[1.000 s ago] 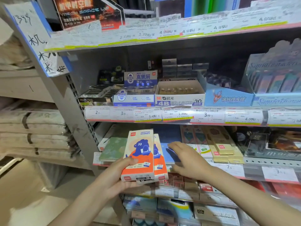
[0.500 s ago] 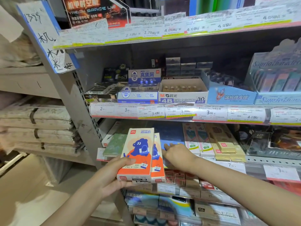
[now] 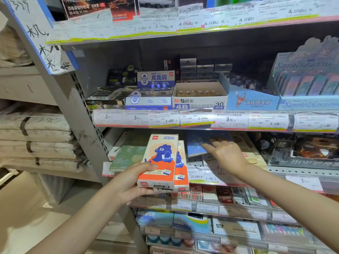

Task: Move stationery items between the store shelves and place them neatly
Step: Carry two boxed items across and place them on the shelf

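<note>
The left hand (image 3: 128,182) has a closed grip on two orange-and-white boxes (image 3: 161,162) printed with a blue cartoon animal, thumb across the front of the nearer box and fingers curled behind. The boxes are stacked one behind the other, upright and tilted slightly, held in the air in front of the middle shelf (image 3: 211,180). The right hand (image 3: 225,156) reaches into that shelf with fingers extended and relaxed, fingertips touching a blue notebook (image 3: 195,145) that lies flat there; it grasps nothing. Left of the boxes a green notebook (image 3: 128,156) lies on the same shelf. On the shelf above stands an open eraser box (image 3: 200,99) marked 4B, with price labels (image 3: 229,120) along the edge below it.
</note>
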`<state>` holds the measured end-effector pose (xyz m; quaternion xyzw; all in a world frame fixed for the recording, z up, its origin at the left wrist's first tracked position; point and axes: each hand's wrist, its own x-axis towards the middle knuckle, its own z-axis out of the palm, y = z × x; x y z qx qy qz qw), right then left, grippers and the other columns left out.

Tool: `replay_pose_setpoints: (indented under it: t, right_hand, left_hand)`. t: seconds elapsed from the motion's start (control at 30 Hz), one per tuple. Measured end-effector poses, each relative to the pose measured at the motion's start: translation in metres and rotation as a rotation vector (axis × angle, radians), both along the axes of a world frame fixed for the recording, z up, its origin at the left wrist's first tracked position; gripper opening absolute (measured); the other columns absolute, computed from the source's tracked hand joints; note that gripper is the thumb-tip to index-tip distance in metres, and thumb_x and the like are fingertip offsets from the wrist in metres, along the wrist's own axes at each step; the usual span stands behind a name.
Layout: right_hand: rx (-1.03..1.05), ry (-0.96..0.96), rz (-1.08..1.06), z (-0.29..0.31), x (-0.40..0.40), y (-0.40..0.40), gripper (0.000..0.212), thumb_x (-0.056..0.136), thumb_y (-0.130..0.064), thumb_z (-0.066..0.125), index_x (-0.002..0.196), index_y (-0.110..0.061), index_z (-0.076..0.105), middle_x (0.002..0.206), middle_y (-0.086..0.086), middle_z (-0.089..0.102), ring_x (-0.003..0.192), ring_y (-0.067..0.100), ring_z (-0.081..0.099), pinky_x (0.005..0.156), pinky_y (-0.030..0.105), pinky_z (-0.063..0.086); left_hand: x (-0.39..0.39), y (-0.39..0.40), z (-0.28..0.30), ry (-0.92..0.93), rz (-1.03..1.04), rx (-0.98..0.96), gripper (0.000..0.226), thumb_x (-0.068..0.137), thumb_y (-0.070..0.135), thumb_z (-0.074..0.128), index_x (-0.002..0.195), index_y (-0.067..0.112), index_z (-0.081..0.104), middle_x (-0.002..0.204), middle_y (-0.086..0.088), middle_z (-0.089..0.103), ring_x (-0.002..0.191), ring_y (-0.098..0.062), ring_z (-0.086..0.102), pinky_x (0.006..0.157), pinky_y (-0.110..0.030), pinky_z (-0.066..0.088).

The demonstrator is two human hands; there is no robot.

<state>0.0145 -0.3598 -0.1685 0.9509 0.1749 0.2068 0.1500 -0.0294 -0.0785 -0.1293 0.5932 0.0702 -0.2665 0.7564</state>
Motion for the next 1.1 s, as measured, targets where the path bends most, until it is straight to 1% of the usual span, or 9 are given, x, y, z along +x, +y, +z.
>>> replay_pose_setpoints:
  t: [0.27, 0.37, 0.47, 0.57, 0.63, 0.73, 0.83, 0.93, 1.1]
  right_hand:
    - [0.014, 0.090, -0.132, -0.022, -0.005, -0.036, 0.063, 0.039, -0.018, 0.087, 0.100, -0.019, 0.072, 0.080, 0.009, 0.074, 0.054, 0.026, 0.066, 0.046, 0.025, 0.051]
    - [0.098, 0.216, -0.160, -0.018, -0.010, -0.036, 0.054, 0.073, -0.025, 0.064, 0.126, -0.024, 0.057, 0.120, 0.012, 0.065, 0.092, 0.033, 0.066, 0.074, 0.034, 0.053]
    - [0.159, 0.294, -0.227, -0.015, -0.015, -0.033, 0.062, 0.076, -0.035, 0.034, 0.137, -0.025, 0.043, 0.139, 0.008, 0.050, 0.116, 0.030, 0.054, 0.092, 0.034, 0.042]
    - [0.345, 0.228, -0.187, -0.004, -0.020, -0.017, 0.071, 0.070, -0.044, 0.023, 0.129, -0.017, 0.053, 0.127, 0.010, 0.057, 0.111, 0.030, 0.055, 0.092, 0.035, 0.039]
    - [0.700, 0.212, -0.088, 0.002, -0.025, 0.003, 0.056, 0.081, -0.043, 0.033, 0.122, -0.012, 0.055, 0.117, 0.008, 0.061, 0.105, 0.026, 0.057, 0.089, 0.035, 0.041]
    - [1.334, 0.647, -0.176, 0.016, -0.023, 0.036, 0.035, 0.094, -0.033, 0.045, 0.123, -0.014, 0.043, 0.099, 0.008, 0.066, 0.078, 0.018, 0.061, 0.069, 0.029, 0.047]
    - [1.745, 1.021, -0.277, 0.013, -0.009, 0.046, 0.031, 0.095, -0.023, 0.047, 0.122, -0.008, 0.043, 0.092, 0.007, 0.069, 0.068, 0.015, 0.067, 0.057, 0.026, 0.055]
    - [1.834, 0.975, -0.278, 0.007, 0.002, 0.045, 0.024, 0.093, -0.013, 0.050, 0.116, -0.006, 0.047, 0.094, 0.010, 0.069, 0.075, 0.019, 0.066, 0.072, 0.035, 0.055]
    - [1.664, 0.848, -0.343, 0.008, 0.016, 0.047, 0.026, 0.092, -0.012, 0.050, 0.115, 0.001, 0.050, 0.102, 0.019, 0.069, 0.070, 0.022, 0.064, 0.064, 0.033, 0.051]
  left_hand:
    - [0.012, -0.020, -0.010, -0.005, -0.077, 0.034, 0.009, 0.087, 0.006, 0.053, 0.096, 0.010, 0.055, 0.074, -0.010, 0.074, 0.066, -0.021, 0.072, 0.063, -0.043, 0.058]
    - [0.019, -0.026, -0.012, -0.013, -0.084, 0.065, 0.008, 0.087, 0.008, 0.055, 0.095, 0.011, 0.056, 0.077, -0.009, 0.074, 0.073, -0.022, 0.070, 0.064, -0.042, 0.058]
    - [0.028, -0.031, -0.013, -0.006, -0.074, 0.082, 0.010, 0.087, 0.009, 0.056, 0.097, 0.010, 0.056, 0.076, -0.009, 0.074, 0.077, -0.023, 0.068, 0.065, -0.042, 0.058]
    - [0.034, -0.037, -0.014, 0.011, -0.055, 0.066, 0.008, 0.087, 0.008, 0.057, 0.094, 0.009, 0.057, 0.075, -0.010, 0.073, 0.083, -0.026, 0.066, 0.074, -0.047, 0.054]
    - [0.039, -0.041, -0.015, 0.019, -0.045, 0.054, 0.008, 0.086, 0.008, 0.058, 0.094, 0.009, 0.057, 0.075, -0.011, 0.074, 0.085, -0.028, 0.066, 0.078, -0.049, 0.052]
    - [0.045, -0.048, -0.016, 0.026, -0.046, 0.032, 0.012, 0.085, 0.010, 0.060, 0.097, 0.008, 0.056, 0.083, -0.013, 0.073, 0.086, -0.029, 0.066, 0.078, -0.050, 0.053]
    - [0.050, -0.054, -0.015, 0.030, -0.052, 0.023, 0.019, 0.084, 0.011, 0.062, 0.101, 0.008, 0.055, 0.089, -0.015, 0.072, 0.086, -0.029, 0.068, 0.074, -0.049, 0.055]
    - [0.059, -0.059, -0.012, 0.011, -0.075, 0.053, 0.015, 0.085, 0.012, 0.061, 0.098, 0.007, 0.057, 0.085, -0.015, 0.072, 0.085, -0.028, 0.067, 0.073, -0.049, 0.055]
    - [0.076, -0.071, -0.006, -0.041, -0.084, 0.211, 0.011, 0.087, 0.017, 0.060, 0.092, 0.008, 0.058, 0.079, -0.012, 0.068, 0.078, -0.024, 0.064, 0.072, -0.046, 0.052]
